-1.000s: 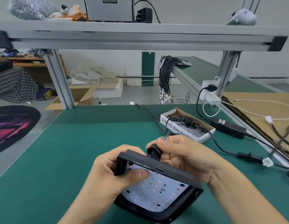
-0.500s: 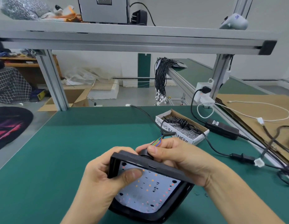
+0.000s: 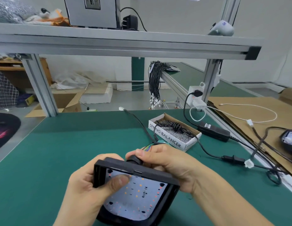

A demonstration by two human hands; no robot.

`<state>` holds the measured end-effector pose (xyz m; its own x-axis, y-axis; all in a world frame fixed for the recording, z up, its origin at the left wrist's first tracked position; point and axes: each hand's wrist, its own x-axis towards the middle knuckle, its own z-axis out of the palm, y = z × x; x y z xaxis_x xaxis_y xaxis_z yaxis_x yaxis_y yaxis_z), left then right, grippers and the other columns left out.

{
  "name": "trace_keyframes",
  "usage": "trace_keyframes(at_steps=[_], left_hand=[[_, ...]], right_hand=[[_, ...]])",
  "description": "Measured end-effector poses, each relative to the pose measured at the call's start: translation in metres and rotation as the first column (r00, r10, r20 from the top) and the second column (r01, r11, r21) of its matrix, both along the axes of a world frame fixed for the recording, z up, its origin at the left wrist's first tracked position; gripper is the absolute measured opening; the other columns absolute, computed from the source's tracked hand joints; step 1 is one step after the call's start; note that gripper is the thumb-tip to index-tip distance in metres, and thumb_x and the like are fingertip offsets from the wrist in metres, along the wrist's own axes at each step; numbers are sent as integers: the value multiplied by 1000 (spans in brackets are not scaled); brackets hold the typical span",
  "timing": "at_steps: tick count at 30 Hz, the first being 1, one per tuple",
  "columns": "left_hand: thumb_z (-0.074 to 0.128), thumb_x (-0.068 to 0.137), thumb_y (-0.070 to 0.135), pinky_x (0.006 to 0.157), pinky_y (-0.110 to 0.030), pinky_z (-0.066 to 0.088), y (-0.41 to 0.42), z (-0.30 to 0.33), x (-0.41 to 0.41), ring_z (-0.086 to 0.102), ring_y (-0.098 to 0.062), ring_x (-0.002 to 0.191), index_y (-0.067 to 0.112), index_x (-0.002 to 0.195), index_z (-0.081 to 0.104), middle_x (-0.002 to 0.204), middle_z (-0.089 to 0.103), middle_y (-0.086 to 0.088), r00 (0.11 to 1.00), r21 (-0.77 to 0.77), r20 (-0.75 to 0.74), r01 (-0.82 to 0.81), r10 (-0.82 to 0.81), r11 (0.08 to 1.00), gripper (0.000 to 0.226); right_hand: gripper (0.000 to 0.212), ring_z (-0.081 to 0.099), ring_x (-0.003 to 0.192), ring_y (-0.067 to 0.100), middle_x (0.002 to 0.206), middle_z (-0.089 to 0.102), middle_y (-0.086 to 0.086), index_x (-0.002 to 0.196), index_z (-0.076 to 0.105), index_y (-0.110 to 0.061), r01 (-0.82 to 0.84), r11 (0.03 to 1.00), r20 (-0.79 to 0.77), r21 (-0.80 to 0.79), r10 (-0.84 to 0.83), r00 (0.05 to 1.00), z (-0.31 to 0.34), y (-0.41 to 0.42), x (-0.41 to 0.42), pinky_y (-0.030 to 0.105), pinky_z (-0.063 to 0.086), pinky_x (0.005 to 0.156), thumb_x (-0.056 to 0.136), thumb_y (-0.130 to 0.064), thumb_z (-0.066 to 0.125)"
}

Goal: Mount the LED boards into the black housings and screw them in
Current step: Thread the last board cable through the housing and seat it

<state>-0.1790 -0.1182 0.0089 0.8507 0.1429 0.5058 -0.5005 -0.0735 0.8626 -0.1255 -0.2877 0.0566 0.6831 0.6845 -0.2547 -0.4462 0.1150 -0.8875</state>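
Behind hands: screw box [image 3: 182, 141] | right: power adapter [image 3: 213, 131] | cable [image 3: 205, 149] between

Housing [image 3: 151, 170]: matt black plastic. LED board [image 3: 138, 198]: smooth, pale, slight sheen. Worktop [image 3: 76, 144]: matt green mat. Screw box [image 3: 182, 142]: white cardboard. Frame [image 3: 125, 46]: brushed aluminium.

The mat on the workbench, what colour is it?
Dark green, plain with no pattern; the mat shows clearly in the head view, the only one here.

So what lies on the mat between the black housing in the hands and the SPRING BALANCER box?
In the head view, the right hand gripping the housing by its cable gland, coloured wires and a black cable before the box.
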Motion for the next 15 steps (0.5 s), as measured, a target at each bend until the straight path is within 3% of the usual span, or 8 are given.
trace_keyframes(at_steps=[4,9,13,15], left_hand=[[83,55,44,69,-12,46,3,-1,-4,62,-5,71,28,79,72,78,69,11,999,22,-19,29,-29,999,30],[82,57,56,68,-16,45,9,1,-3,59,-10,72,27,79,72,79,67,9,993,35,-71,100,-98,994,38],[82,60,53,69,-17,45,12,2,2,60,-11,73,26,78,72,79,66,8,991,67,-54,129,-125,989,35],[83,63,42,76,-16,48,9,3,4,66,-9,82,20,81,71,79,68,8,981,32,-11,195,-195,980,31]], right_hand=[[35,62,58,6,73,70,1,94,73,-4,-12,1000,0,-18,12,1000,-14,-4,-2,15,49,58,70,-29,69],[31,49,34,-3,43,57,-11,105,61,1,-3,1000,36,-21,4,999,-4,-6,-3,6,35,38,82,-19,55],[22,53,36,-3,46,60,-9,104,59,3,-6,1000,45,26,5,999,0,-1,-1,5,38,39,89,-11,51],[20,55,40,-4,49,62,-11,105,58,3,-22,999,73,34,20,997,2,0,0,5,40,42,92,-9,49]])
